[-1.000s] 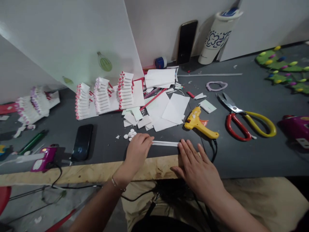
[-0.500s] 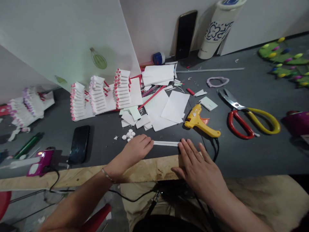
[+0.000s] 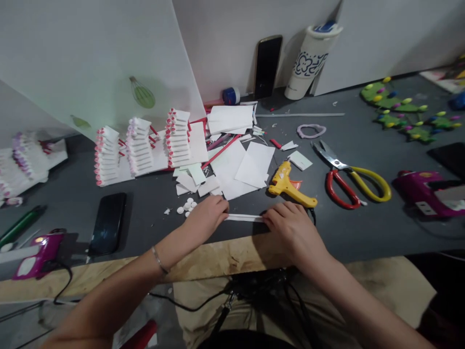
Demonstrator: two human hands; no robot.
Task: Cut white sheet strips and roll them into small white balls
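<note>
A narrow white strip (image 3: 244, 218) lies level on the grey table near its wooden front edge. My left hand (image 3: 208, 215) is closed on the strip's left end, fingertips pressed together. At the right end my right hand (image 3: 286, 224) grips it with curled fingers, its thumb hidden. Small white discs (image 3: 186, 207) lie just left of my left hand. Beyond the strip are white paper sheets (image 3: 255, 165) and a yellow glue gun (image 3: 290, 186).
Scissors (image 3: 337, 166) with red and yellow handles lie right of the glue gun. A phone (image 3: 108, 224) and rows of white rolled pieces (image 3: 141, 148) are at the left. A tumbler (image 3: 307, 63) and another phone (image 3: 268, 68) stand against the wall.
My right hand's fingers, flat and spread before, have curled in around the strip's right end. The view has shifted to the right, and my left hand still holds the left end.
</note>
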